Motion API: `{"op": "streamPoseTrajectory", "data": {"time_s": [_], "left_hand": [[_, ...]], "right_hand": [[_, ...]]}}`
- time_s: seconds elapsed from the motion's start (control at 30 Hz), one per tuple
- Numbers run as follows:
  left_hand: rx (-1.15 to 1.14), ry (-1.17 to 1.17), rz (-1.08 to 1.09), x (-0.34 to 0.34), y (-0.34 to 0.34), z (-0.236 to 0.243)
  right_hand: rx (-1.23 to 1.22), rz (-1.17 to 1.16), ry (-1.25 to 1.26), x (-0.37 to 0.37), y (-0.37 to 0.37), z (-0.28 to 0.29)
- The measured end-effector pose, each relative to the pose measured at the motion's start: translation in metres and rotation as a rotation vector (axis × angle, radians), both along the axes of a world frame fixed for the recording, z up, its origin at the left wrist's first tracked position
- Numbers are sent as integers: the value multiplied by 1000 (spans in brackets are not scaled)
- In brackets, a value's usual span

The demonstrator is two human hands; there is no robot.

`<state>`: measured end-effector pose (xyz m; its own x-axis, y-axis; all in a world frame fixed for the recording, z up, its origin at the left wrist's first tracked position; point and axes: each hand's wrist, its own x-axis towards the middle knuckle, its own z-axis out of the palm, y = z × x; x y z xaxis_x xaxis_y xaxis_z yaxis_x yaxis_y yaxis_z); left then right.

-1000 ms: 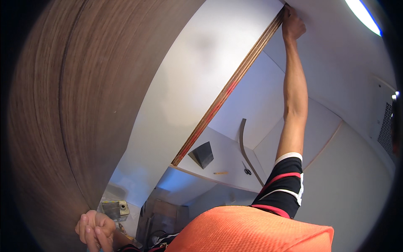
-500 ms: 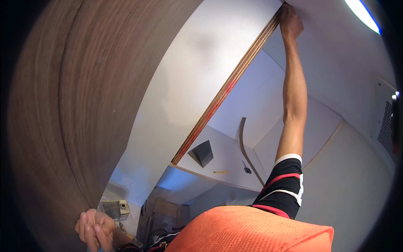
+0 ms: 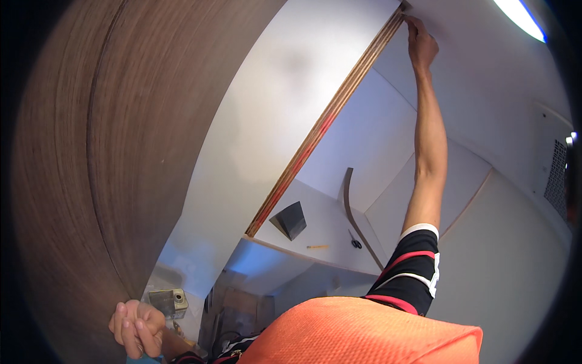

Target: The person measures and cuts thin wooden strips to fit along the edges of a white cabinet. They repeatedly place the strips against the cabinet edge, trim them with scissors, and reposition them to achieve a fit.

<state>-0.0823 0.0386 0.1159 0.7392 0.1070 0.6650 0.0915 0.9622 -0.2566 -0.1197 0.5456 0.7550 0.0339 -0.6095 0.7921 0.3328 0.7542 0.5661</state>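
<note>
The right grip (image 3: pixel 422 45), fingers bent, is at the upper end of the layered wooden edge (image 3: pixel 326 123) of a smooth white panel (image 3: pixel 267 115); the left grip (image 3: pixel 138 327) curls loosely beside the brown wood-grain panel (image 3: pixel 151 121). Whether either holds something, I cannot tell.

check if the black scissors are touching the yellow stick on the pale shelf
Apart: the head view shows a bare strip of pale shelf between the scissors and the yellow stick.

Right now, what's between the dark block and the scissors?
In the head view, a thin yellow stick lies roughly between the dark block and scissors, slightly lower.
</note>
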Motion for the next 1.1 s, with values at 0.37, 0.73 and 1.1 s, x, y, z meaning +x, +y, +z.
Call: {"op": "streamPoseTrajectory", "data": {"time_s": [0.37,0.73,1.1], "left_hand": [[-49,38,81,-5,-10,-16],[-63,33,0,-5,-9,-16],[26,-162,-52,10,1,-3]], "right_hand": [[-5,-8,113,-9,0,20],[32,5,-16,-5,4,5],[-14,95,37,2,11,9]]}}
